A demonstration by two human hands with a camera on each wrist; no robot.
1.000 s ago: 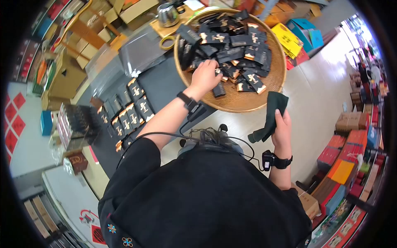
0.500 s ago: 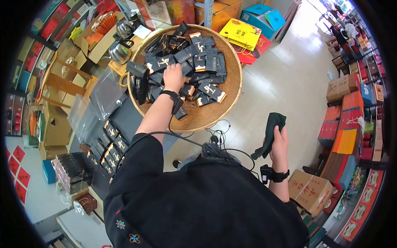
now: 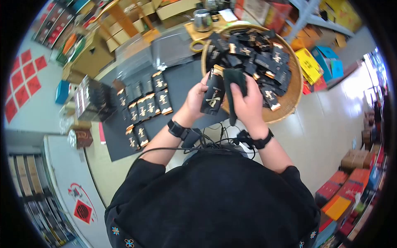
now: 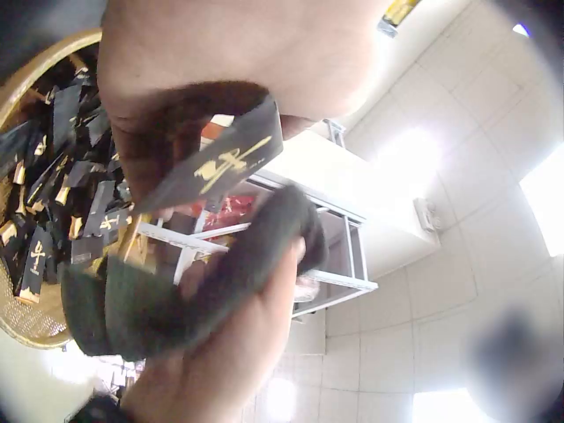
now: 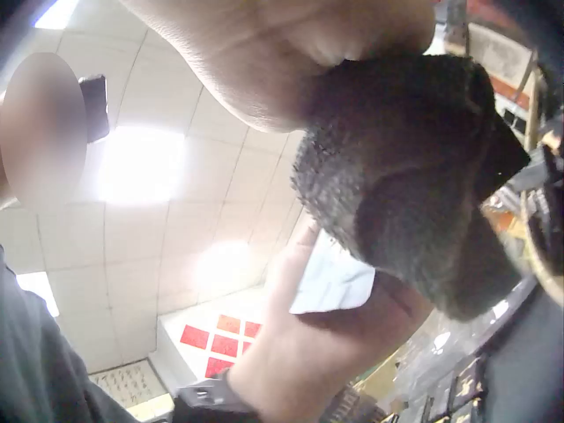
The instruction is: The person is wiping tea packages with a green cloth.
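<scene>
My left hand [image 3: 195,98] grips a black packet [image 3: 213,91] with gold lettering and an orange-gold end, held upright in front of my body. My right hand [image 3: 250,106] holds a folded dark green cloth [image 3: 234,82] close beside the packet's right side. Seen from the left wrist, the packet [image 4: 231,166] sits under the curled fingers, and the cloth [image 4: 220,295] bends across my right hand [image 4: 216,370]. In the right wrist view the fuzzy cloth [image 5: 401,176] covers much of the packet. Beyond the hands is a round woven basket [image 3: 290,103] heaped with similar packets.
Several black packets [image 3: 142,108] lie in rows on the dark tabletop [image 3: 182,80], left of my hands. Behind them are a clear plastic cover [image 3: 175,47], a tape roll [image 3: 197,46] and a kettle [image 3: 202,20]. Stacked dark boxes [image 3: 89,99] stand at the left; cables hang below my wrists.
My left hand has come out of the basket with a packet. The right hand has moved in from the right with the cloth, to beside it. The head view has swung back left.
</scene>
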